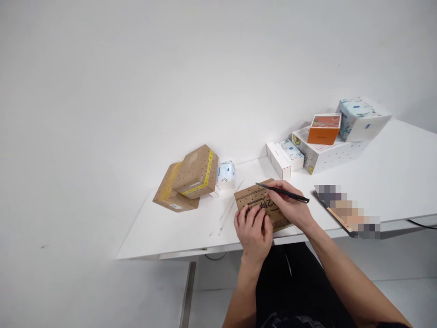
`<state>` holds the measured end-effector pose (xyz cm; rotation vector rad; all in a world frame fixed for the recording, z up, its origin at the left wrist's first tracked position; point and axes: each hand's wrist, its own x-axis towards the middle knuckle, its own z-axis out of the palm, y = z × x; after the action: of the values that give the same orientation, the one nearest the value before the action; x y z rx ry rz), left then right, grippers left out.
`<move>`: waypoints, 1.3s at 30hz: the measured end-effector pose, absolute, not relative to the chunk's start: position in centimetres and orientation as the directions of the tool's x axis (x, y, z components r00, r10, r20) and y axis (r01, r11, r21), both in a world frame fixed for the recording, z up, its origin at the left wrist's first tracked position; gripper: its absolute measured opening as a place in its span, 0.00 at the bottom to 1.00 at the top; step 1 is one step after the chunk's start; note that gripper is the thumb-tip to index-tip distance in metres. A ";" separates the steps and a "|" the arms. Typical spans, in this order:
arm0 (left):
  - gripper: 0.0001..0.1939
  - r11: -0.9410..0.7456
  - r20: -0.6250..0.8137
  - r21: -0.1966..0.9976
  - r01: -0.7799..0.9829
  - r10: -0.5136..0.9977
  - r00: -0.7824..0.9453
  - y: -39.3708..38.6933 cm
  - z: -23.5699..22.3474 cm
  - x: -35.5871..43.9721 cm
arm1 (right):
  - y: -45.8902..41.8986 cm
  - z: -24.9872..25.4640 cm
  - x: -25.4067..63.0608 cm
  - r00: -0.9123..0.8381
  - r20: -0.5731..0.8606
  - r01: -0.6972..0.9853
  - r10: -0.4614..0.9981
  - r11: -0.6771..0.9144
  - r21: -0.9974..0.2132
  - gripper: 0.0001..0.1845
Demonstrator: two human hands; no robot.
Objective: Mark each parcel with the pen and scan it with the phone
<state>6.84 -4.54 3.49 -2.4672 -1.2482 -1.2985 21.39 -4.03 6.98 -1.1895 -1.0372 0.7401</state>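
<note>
A brown cardboard box (pixel 280 214) with printed dark lettering lies at the table's front edge before me. My left hand (pixel 254 228) rests on its near left part, fingers apart and slightly bent, pressing against the cardboard. Over the box's right side, my right hand (pixel 290 205) is closed around a slim black pen-like tool (pixel 290 194). The tool's thin pointed end reaches left above the far part of the box, while its thicker end sticks out to the right. Whether it is a pen or a knife I cannot tell. The palm hides some of the box.
Two taped cardboard boxes (pixel 196 171) lean together on the left beside a small tissue pack (pixel 226 174). Along the wall on the right are white boxes (pixel 280 161), an orange box (pixel 322 132) and a larger tissue pack (pixel 362 118). A partly blurred flat dark item (pixel 336 218) lies right of my hands.
</note>
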 end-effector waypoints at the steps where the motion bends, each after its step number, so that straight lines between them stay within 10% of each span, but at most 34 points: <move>1: 0.12 -0.660 0.723 0.270 0.701 0.620 0.305 -4.5 3.3 6.8 | -3.6 6.8 21.2 0.370 0.254 0.078 0.893 0.243 -0.967 0.08; 18: 0.14 -0.665 0.710 0.307 0.680 0.636 0.301 -4.2 2.5 6.7 | -3.0 6.7 21.3 0.324 0.263 0.428 0.909 0.107 -0.897 0.09; 39: 0.15 -0.670 0.711 0.347 0.656 0.644 0.282 -4.0 2.5 6.6 | -3.6 6.3 21.0 0.420 0.280 0.299 0.863 0.159 -0.941 0.11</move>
<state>6.63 -4.01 2.47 -2.5043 -1.2701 -1.3788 21.03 -3.60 6.32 -1.4035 -1.1231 0.5572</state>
